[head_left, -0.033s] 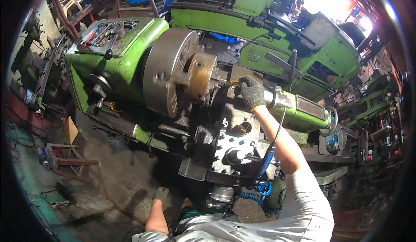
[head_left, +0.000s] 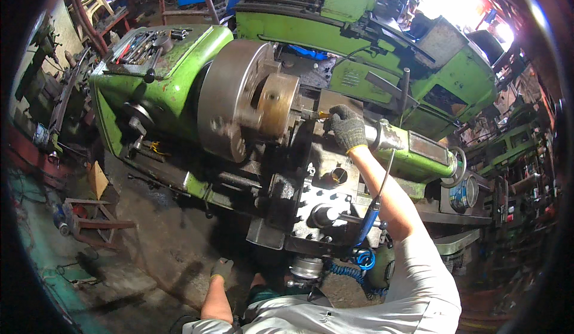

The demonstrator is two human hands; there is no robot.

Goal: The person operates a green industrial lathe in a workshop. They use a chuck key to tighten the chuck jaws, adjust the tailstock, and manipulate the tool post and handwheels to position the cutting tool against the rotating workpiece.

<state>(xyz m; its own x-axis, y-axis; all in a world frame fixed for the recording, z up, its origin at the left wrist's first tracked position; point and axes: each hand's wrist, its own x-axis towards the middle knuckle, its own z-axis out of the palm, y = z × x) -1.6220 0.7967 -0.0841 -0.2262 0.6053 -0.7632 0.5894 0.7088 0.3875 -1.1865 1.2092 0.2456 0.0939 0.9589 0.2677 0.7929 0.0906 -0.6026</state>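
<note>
My right hand (head_left: 348, 129), in a dark knitted glove, is closed around a thin tool with a yellow handle (head_left: 323, 114). The tool points left, toward a brass-coloured ring (head_left: 279, 105) held in the big steel chuck (head_left: 230, 95) of a green lathe. Motion smears the chuck's jaws and rim. Whether the tool's tip touches the ring I cannot make out. Below my right hand sits the lathe's carriage (head_left: 323, 199), with a lever-topped tool post. My left hand (head_left: 222, 267), also gloved, hangs low beside my body, away from the machine; its fingers are too dim to read.
Loose tools (head_left: 139, 47) lie on the headstock (head_left: 179, 65). A blue air gun (head_left: 369, 221) with a coiled hose (head_left: 350, 270) stands by the carriage. On the right is the tailstock (head_left: 418, 150) with its handwheel (head_left: 459, 165). Another green machine (head_left: 287, 28) stands behind.
The chuck and the brass-coloured ring have turned; a dark hole now shows on the ring's face. Both my hands stay where they were.
</note>
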